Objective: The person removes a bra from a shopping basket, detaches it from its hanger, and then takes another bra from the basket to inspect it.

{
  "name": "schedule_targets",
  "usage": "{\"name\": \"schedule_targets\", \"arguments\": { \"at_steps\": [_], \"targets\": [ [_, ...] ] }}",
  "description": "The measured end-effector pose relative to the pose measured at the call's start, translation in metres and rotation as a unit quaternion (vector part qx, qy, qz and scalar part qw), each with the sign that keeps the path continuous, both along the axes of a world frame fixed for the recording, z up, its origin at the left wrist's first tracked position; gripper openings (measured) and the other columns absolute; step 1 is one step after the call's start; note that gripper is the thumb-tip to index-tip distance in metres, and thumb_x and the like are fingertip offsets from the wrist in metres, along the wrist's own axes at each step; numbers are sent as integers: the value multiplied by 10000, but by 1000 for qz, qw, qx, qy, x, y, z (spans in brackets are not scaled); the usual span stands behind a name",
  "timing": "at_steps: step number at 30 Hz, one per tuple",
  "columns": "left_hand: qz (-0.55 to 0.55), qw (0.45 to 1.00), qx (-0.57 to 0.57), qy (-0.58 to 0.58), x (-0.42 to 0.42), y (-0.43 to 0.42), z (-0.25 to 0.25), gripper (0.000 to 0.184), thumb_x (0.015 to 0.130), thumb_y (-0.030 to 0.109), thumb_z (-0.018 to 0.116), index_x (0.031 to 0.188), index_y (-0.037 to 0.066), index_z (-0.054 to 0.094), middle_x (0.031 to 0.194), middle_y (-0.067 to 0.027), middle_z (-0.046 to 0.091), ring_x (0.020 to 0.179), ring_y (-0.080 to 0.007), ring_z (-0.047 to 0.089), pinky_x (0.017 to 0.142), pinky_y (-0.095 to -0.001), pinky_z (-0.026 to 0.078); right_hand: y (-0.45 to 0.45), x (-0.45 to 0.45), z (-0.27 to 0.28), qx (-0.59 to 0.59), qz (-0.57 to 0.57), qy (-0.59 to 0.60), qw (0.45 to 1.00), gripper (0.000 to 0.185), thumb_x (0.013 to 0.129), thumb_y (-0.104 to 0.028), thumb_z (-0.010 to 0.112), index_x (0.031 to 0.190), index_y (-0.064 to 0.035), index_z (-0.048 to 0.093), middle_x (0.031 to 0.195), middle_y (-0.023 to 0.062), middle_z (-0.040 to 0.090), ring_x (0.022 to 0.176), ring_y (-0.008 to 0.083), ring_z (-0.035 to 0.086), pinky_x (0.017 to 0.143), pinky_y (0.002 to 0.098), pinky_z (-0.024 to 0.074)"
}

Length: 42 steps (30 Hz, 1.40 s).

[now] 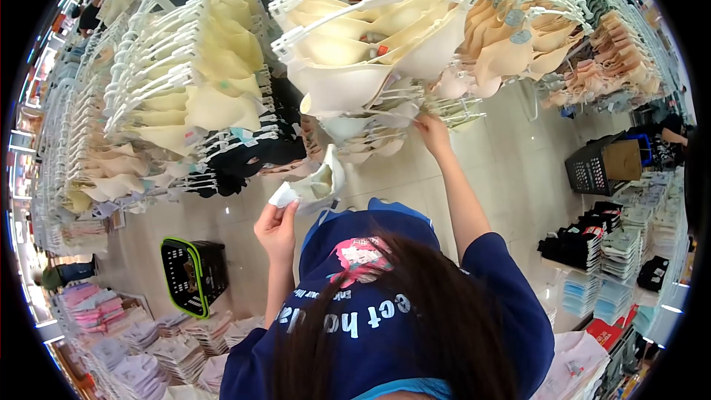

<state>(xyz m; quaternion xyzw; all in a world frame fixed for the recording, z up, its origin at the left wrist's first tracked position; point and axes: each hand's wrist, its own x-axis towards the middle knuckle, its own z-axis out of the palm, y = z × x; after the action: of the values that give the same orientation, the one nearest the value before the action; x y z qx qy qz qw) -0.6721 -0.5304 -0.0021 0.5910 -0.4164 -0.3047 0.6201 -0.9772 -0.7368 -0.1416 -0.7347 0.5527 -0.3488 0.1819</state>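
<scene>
A pale, off-white bra [320, 182] dangles from my left hand [275, 233], pinched between thumb and fingers at one end. Its cup faces up and it hangs apart from the rack. My right hand [432, 135] reaches forward to the lower row, its fingers closed at the edge of a light grey-white bra [400, 116] hanging there; the fingertips are partly hidden. Just above both hands, cream bras [341, 85] hang on white hangers [370, 11] in a dense row.
Yellow bras [222, 107] hang to the left and beige ones [503, 52] to the right, with black ones [229, 159] lower down. A black basket with a green rim [201, 278] stands on the floor [511, 170] at left. Another dark basket [585, 167] is at right. Folded clothes [178, 359] lie behind me.
</scene>
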Motion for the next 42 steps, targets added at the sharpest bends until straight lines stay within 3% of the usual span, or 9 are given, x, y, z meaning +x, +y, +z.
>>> {"name": "schedule_targets", "arguments": {
  "at_steps": [5,14,18,19,20,22,29,36,42],
  "targets": [
    [15,995,-62,-74,29,-2,1,213,745,-74,598,917,-12,488,751,-83,622,684,-76,574,603,-179,446,81,-7,-19,40,-29,14,999,112,747,-108,610,810,-17,597,685,124,563,563,229,513,530,308,404],
    [-12,945,-154,-288,71,-14,55,170,667,-119,611,806,-23,629,717,-122,610,624,-164,583,559,-219,454,150,84,10,246,12,-230,942,154,749,-140,634,738,-4,563,561,10,482,520,67,402,462,251,330],
    [51,837,-270,-474,90,-3,65,245,596,-143,641,819,-42,638,723,-116,610,614,-189,596,545,-225,478,149,127,1,65,79,-292,951,131,766,-124,625,790,-18,552,520,-25,441,502,29,367,429,221,279],
    [63,815,-295,-494,92,2,72,249,586,-146,644,813,-44,639,721,-116,609,611,-195,598,542,-225,480,152,136,20,277,64,-304,909,132,801,-137,604,818,-19,546,540,-24,471,524,25,392,448,208,301],
    [77,793,-319,-514,94,7,78,253,576,-150,647,807,-46,640,720,-115,608,608,-202,599,540,-226,483,157,146,42,297,57,-286,909,133,832,-144,571,814,-14,548,582,-25,500,552,22,409,482,187,319],
    [70,783,-333,-521,101,11,86,259,557,-144,641,796,-45,643,707,-122,601,596,-207,601,528,-233,485,161,167,45,303,107,-399,859,130,846,-146,551,818,-19,553,612,-36,509,577,19,413,508,175,322],
    [52,778,-347,-521,121,23,97,296,485,-111,618,768,-28,637,667,-96,575,531,-193,556,458,-231,434,170,226,100,254,230,-401,850,198,864,-139,476,1030,-43,522,647,-45,504,573,8,384,510,168,296],
    [99,767,-323,-546,124,38,93,269,500,-21,710,755,41,649,815,-63,531,661,-196,546,536,-260,445,176,278,155,277,354,-479,754,238,858,-174,500,1063,-62,545,572,-90,380,527,2,292,473,177,233],
    [29,817,-306,-488,123,33,105,176,597,-36,678,742,13,591,729,-86,593,657,-230,589,677,-336,501,177,290,155,86,377,-344,856,389,890,-351,394,1062,-50,570,747,38,491,704,128,427,637,252,373]
  ]
}}
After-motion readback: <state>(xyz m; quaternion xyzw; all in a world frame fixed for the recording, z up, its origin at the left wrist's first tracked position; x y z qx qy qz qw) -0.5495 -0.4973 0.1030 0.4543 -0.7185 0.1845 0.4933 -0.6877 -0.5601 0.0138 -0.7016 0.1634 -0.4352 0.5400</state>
